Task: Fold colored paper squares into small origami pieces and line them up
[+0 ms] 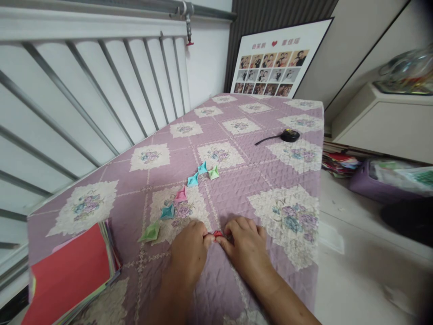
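Note:
My left hand (190, 253) and my right hand (246, 247) meet at the near part of a purple quilted cover (270, 180). Both pinch a small red piece of folded paper (217, 234) between their fingertips, pressing it against the cover; most of it is hidden under the fingers. Beyond the hands lies a row of small folded paper shapes: a green one (150, 232), a teal one (168, 211), a pink one (181, 195), a blue one (193, 180), another blue one (202, 168) and a light green one (213, 172).
A stack of coloured paper sheets with a red sheet on top (69, 275) lies at the near left. A black object with a cord (287, 135) rests farther back. A metal rail (84, 108) runs along the left. A photo board (275, 63) leans at the far end. White cabinets (382, 122) stand right.

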`<state>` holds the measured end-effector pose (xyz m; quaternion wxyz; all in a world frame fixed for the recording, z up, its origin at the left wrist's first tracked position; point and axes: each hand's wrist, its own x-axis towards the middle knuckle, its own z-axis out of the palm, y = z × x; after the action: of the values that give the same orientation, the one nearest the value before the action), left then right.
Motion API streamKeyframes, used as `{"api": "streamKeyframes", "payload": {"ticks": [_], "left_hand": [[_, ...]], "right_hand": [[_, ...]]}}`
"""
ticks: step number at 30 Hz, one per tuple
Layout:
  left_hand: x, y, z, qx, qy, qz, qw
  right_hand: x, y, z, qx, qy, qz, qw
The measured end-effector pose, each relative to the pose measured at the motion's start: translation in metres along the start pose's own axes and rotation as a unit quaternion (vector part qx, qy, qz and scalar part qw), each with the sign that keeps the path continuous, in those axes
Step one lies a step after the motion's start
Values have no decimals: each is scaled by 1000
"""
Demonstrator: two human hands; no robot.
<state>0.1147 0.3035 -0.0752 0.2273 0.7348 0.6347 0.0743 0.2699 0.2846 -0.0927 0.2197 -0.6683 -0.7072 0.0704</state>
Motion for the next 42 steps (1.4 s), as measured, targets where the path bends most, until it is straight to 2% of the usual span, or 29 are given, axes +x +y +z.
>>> {"api": "streamKeyframes", "payload": {"ticks": [5, 9, 14, 20, 30, 35, 39, 42], "left_hand": [[-1, -6, 0, -60, 22, 49, 997], [0, -8, 0, -109, 16, 92, 990], [1, -8, 2, -112, 11, 84, 990], [1, -11, 0, -103, 2, 102, 989], [1, -10, -1, -127, -7, 126, 984], [2, -11, 1, -167, 8, 123, 978], [2, -11, 1, -211, 27, 123, 969], [2, -12, -1, -249, 68, 113, 960]], "right_hand": [[-2, 3, 0, 46, 6, 4, 999], [-2, 5, 2, 76, 16, -10, 997], [-3, 3, -3, 116, -7, -35, 993], [-6, 8, -12, 151, -63, -51, 985], [-2, 10, -4, 124, -49, -74, 988], [3, 5, -7, 202, -50, -100, 973], [7, 3, -10, 285, -55, -66, 955], [9, 5, -12, 337, -38, -19, 940]]}}
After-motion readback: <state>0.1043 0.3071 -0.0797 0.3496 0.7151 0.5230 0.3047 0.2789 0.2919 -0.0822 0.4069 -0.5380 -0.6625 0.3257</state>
